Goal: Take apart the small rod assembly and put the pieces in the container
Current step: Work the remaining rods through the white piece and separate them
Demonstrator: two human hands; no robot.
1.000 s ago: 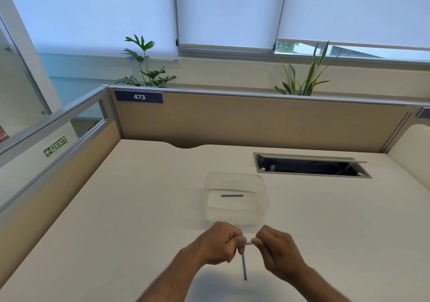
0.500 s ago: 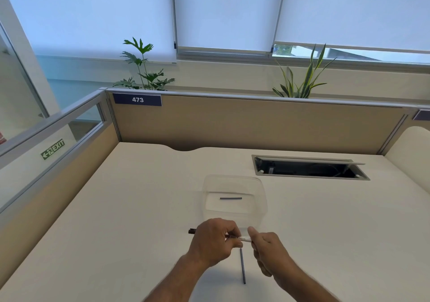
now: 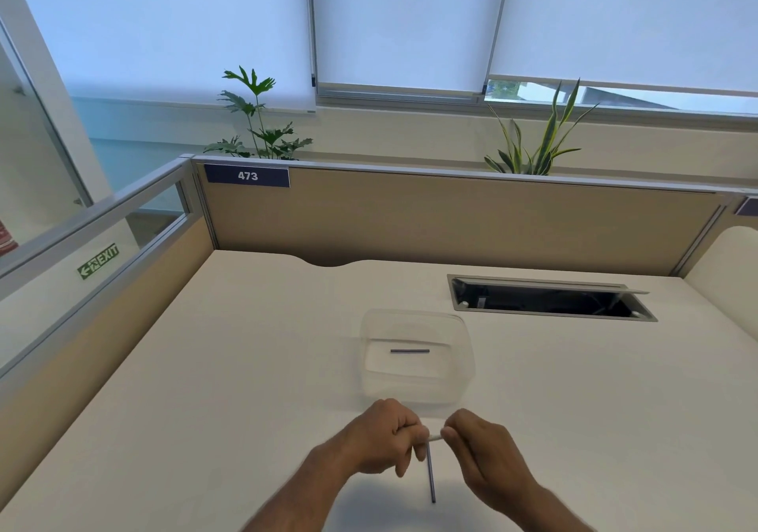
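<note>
Pinching a small white piece (image 3: 434,437) between them, left hand (image 3: 379,437) and right hand (image 3: 484,449) grip near the container (image 3: 467,367).

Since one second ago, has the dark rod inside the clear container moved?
No. The dark rod lies crosswise at the same spot on the floor of the clear container, which keeps its place left of the cable opening.

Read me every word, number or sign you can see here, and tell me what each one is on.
"473": white digits on a dark blue plate at the top of the back partition.
"EXIT": green sign with an arrow and running figure, on the left side panel.
Another plate at the far right is cut off, unreadable.
</note>
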